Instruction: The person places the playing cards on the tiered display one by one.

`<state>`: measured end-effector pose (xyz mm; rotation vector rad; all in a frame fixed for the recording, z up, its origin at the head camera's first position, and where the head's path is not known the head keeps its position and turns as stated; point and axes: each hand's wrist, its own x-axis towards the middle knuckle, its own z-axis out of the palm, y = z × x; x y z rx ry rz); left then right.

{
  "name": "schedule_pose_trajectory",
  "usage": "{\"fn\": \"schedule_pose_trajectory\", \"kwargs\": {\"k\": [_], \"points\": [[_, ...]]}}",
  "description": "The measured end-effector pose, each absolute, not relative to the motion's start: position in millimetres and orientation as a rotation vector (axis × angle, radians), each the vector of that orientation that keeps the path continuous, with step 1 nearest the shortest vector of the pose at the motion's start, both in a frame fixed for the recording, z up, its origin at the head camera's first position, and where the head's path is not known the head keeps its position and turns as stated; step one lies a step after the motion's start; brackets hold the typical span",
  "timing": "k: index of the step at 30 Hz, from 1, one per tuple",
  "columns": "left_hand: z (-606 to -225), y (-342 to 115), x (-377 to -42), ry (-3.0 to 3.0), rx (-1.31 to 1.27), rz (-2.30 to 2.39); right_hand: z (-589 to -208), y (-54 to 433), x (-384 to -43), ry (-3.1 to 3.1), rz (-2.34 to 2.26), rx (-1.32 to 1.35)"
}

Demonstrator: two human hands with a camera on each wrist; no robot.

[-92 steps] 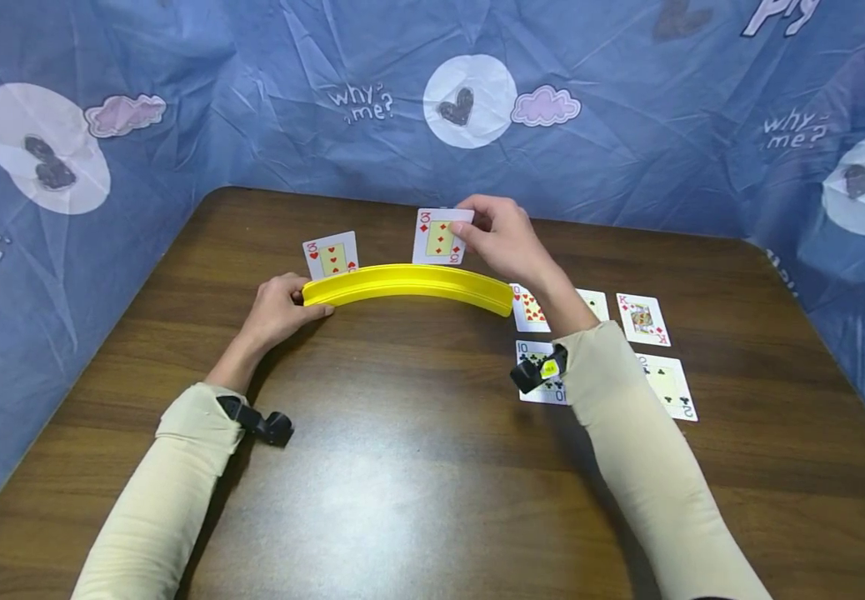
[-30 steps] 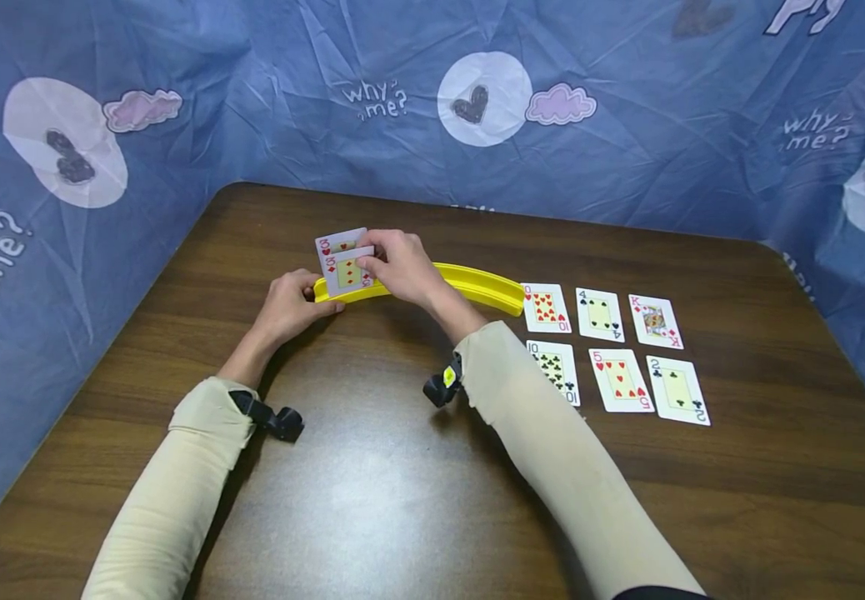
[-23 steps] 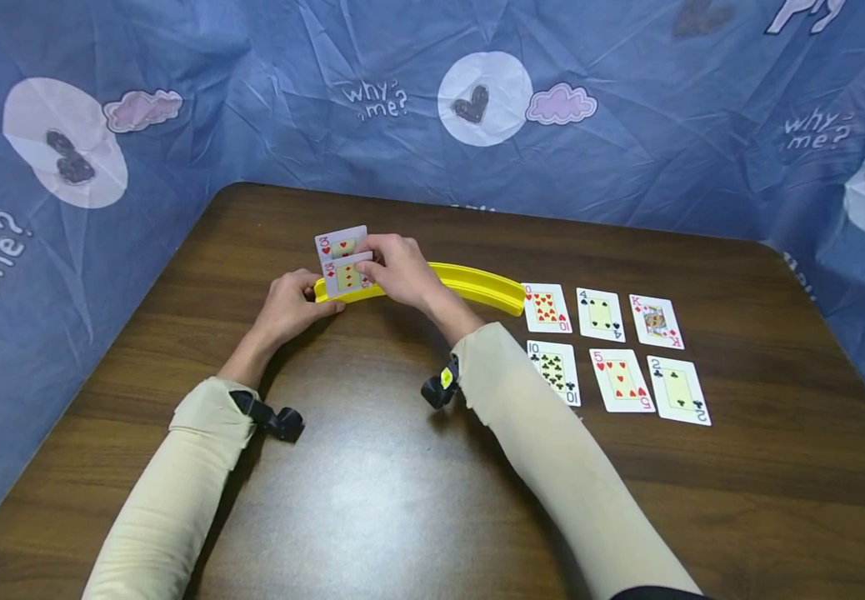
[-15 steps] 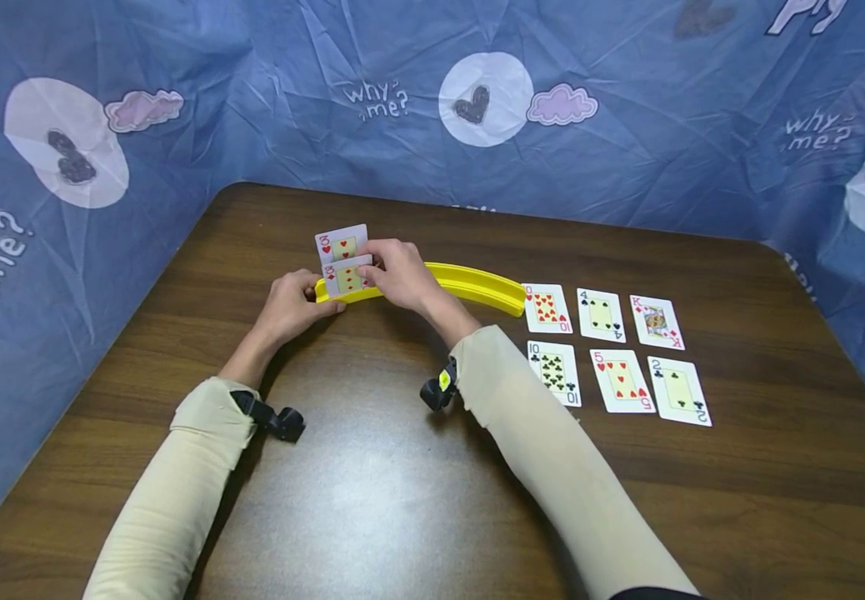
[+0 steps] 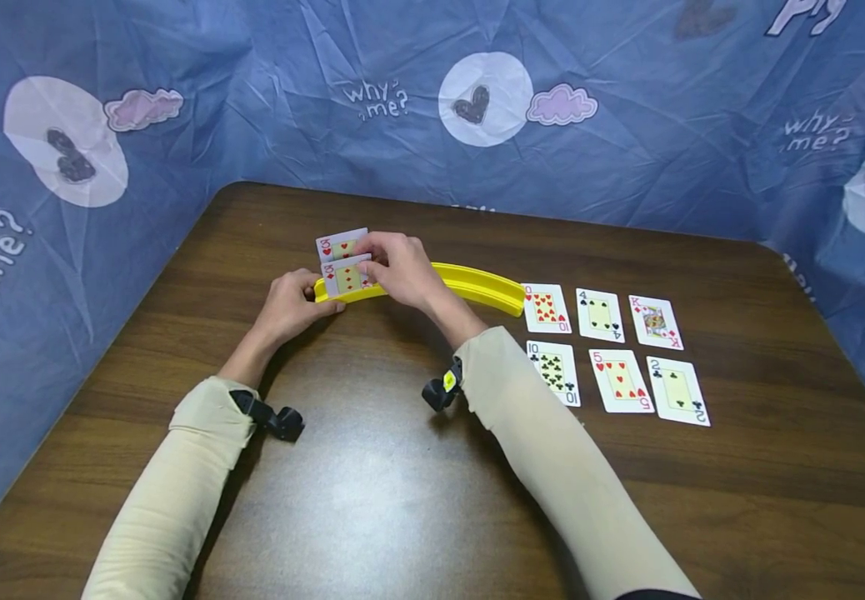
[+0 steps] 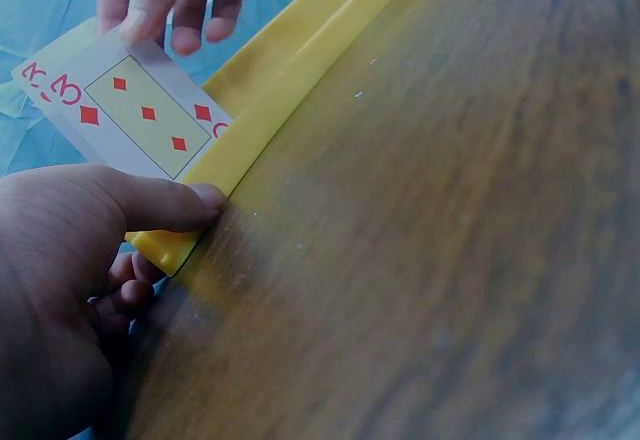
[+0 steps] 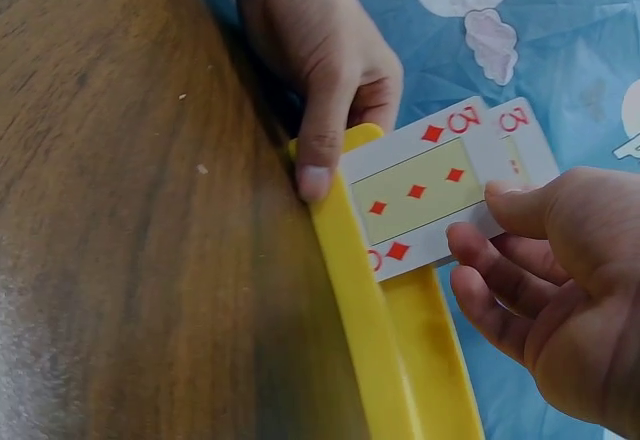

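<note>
A curved yellow card holder (image 5: 477, 287) stands on the table, its left end gripped between the thumb and fingers of my left hand (image 5: 290, 307). Two overlapping playing cards rise from its groove at that end. In front is the three of diamonds (image 7: 415, 190); the three of hearts (image 5: 342, 246) sticks up higher behind it. My right hand (image 5: 402, 268) pinches both cards at their right side, thumb in front near the upper edge of the three of diamonds. The fingers behind the cards are partly hidden, and so are the cards' lower edges.
Face-up cards lie in two rows right of the holder: ten of hearts (image 5: 547, 308), four of spades (image 5: 599, 315), king of diamonds (image 5: 654, 322), ten of clubs (image 5: 552, 375), five of hearts (image 5: 622, 381) and two of clubs (image 5: 677, 392). A blue patterned cloth (image 5: 312, 158) hangs behind the table.
My right hand has carried the three of diamonds left, in front of the three of hearts, and lowered it into the groove. Lately the three of hearts has dropped slightly. My left hand keeps its grip.
</note>
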<state>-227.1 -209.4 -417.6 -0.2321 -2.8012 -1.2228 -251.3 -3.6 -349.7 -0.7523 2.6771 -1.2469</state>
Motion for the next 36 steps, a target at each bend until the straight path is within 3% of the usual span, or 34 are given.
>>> {"fn": "schedule_pose_trajectory", "kwargs": {"k": [17,36], "points": [[-416,-209,-226,-2.842,-0.201,-1.233,-322,19,-250,2.676,-1.420,-0.781],[-414,-207,-224,-2.854,-0.190,-1.245,-290,109,-241,2.784,-1.451,-0.643]]}}
